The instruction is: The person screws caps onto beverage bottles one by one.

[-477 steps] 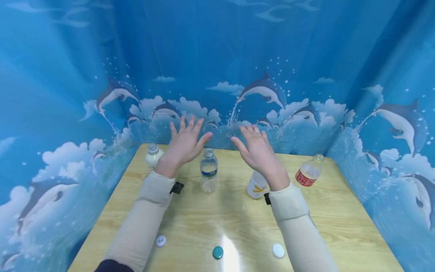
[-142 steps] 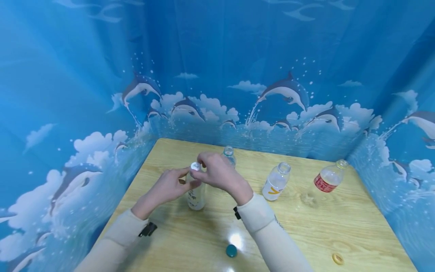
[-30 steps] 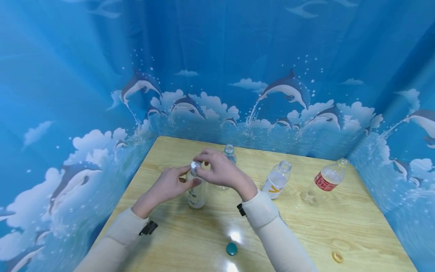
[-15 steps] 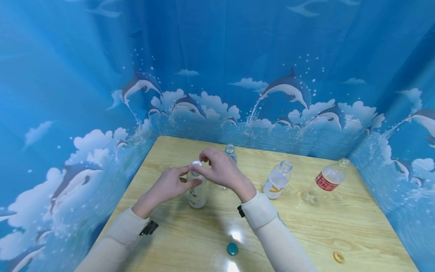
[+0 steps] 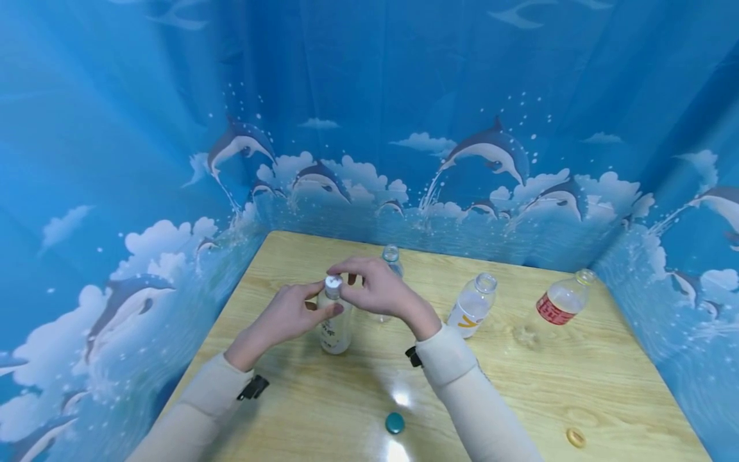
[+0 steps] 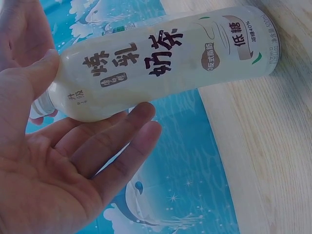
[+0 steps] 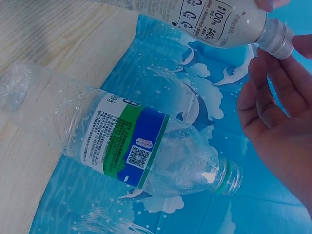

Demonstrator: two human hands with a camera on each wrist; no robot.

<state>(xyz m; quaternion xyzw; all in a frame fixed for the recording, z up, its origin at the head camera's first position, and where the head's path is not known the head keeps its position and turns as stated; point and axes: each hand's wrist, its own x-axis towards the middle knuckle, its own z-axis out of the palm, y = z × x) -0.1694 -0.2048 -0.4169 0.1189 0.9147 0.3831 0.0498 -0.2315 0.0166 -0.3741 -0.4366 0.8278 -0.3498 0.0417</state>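
In the head view my left hand [image 5: 288, 313] holds a milk tea bottle [image 5: 335, 335] around its shoulder, thumb on the near side. The bottle stands upright on the table. A white cap [image 5: 333, 282] sits on its mouth. My right hand [image 5: 378, 289] pinches this cap between thumb and fingers. In the left wrist view the pale milk tea bottle [image 6: 165, 63] shows dark lettering, with the left hand [image 6: 73, 141] at its shoulder. The right wrist view has the right hand [image 7: 287, 97] at the cap [image 7: 282, 46]; beside it stands an uncapped clear water bottle [image 7: 122, 131].
Behind the right hand is the water bottle [image 5: 391, 256]. Farther right stand two uncapped bottles, one with an orange mark [image 5: 472, 307] and one with a red label [image 5: 562, 298]. A green cap [image 5: 395, 423] and a yellow cap [image 5: 575, 437] lie near the front. A dolphin-print curtain [image 5: 369, 128] surrounds the table.
Earliest, both hands were spread over the table and the milk tea bottle stood farther back left, uncapped. Over the last second, the right fingers have shifted around the cap while the left hand stayed.
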